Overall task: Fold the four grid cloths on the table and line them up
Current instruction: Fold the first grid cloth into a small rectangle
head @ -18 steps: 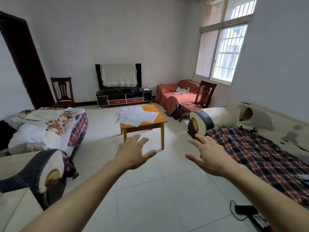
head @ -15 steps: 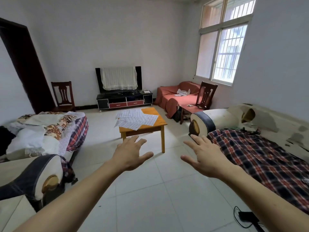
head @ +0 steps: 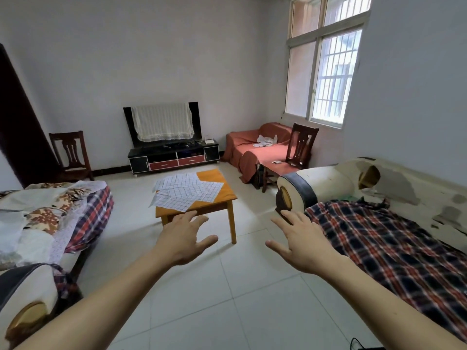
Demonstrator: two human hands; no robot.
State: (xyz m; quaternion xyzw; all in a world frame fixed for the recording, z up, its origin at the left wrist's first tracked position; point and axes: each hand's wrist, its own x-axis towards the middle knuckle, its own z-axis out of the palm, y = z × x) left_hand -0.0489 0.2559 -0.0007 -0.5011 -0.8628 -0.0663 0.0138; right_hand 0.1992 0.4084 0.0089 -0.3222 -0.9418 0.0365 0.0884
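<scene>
Both hands out front, spread, holding nothing: left hand [head: 183, 239], right hand [head: 304, 245], well short of bench [head: 214, 198]. Grid cloths [head: 185, 192] lie unfolded on bench, overlapping in loose fan, near-left corners hanging over edge. Count unclear; layers hide one another.

Risks: pulling one cloth likely drags overlapped neighbours, overhanging ones may slide to floor. Two thin layers may get pinched as one. Small bench leaves little room for folding and lining up.
</scene>
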